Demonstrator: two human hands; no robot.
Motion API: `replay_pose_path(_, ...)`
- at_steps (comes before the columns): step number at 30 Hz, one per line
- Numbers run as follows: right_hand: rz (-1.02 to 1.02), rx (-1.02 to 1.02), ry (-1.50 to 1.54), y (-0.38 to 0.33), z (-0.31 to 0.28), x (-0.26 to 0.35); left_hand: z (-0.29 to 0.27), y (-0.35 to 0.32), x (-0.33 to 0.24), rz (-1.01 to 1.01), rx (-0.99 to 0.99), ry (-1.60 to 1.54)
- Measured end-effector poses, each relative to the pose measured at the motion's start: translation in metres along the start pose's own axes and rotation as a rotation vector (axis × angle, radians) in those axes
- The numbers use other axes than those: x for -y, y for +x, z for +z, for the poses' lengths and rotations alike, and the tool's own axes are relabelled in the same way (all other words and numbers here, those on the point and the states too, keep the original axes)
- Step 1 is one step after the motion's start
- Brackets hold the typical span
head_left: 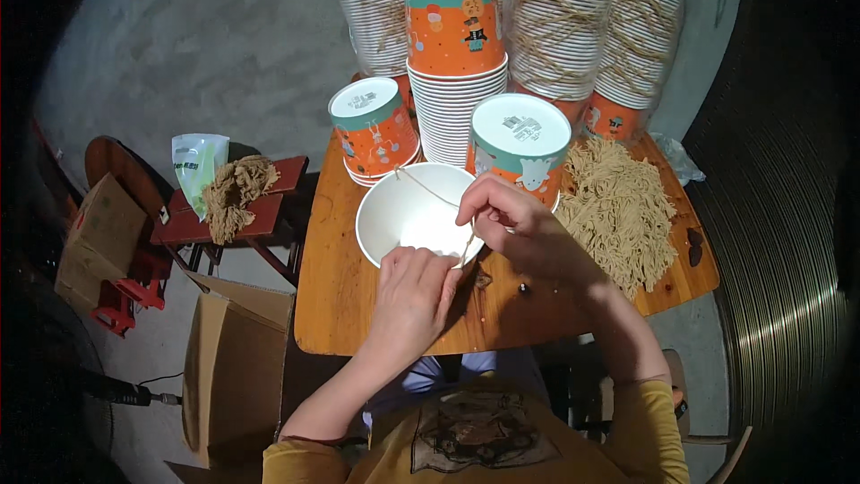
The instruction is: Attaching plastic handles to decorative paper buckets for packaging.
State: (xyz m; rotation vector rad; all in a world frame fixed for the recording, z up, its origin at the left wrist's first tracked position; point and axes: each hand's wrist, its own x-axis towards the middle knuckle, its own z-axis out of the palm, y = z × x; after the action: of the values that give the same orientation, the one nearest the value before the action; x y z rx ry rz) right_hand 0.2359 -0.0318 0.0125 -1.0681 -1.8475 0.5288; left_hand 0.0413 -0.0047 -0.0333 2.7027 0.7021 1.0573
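A white paper bucket (pixel 387 215) tilts on the wooden table with its open mouth toward me. My left hand (pixel 414 291) is closed over its near rim, fingers reaching inside and thumb near a thin tan cord (pixel 428 188). The cord runs from the far rim across the mouth to my right hand (pixel 512 220), which pinches it above the right rim. A short piece of cord also hangs down beside my left thumb. What lies under my curled right fingers is hidden.
A pile of tan cords (pixel 620 215) lies on the right of the table (pixel 345 305). Upside-down orange printed buckets (pixel 372 139) and a tall stack (pixel 457 108) stand behind. Bagged bucket stacks (pixel 560 27) rise farther back. A cardboard box (pixel 237 367) and red bench (pixel 269 206) are left.
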Motion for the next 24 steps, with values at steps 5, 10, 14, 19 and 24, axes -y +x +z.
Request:
replay_pose_path(5,0.034,-0.012,0.101,0.001,0.005,-0.005,-0.003,0.002,-0.005,-0.054,-0.019,-0.029)
replay_pose_path(10,-0.062,-0.02,0.073,0.003,0.009,0.001,0.004,0.015,-0.009,-0.132,-0.171,-0.212)
replay_pose_path(14,-0.096,-0.008,0.099,0.006,0.012,0.008,0.004,0.02,-0.01,-0.089,-0.209,-0.202)
replay_pose_path(19,0.001,-0.18,0.64,0.008,0.01,-0.004,0.01,0.014,-0.007,-0.111,-0.192,-0.146)
replay_pose_path(24,0.231,-0.135,0.518,0.013,-0.004,0.011,0.009,0.003,0.0,-0.106,-0.155,-0.033)
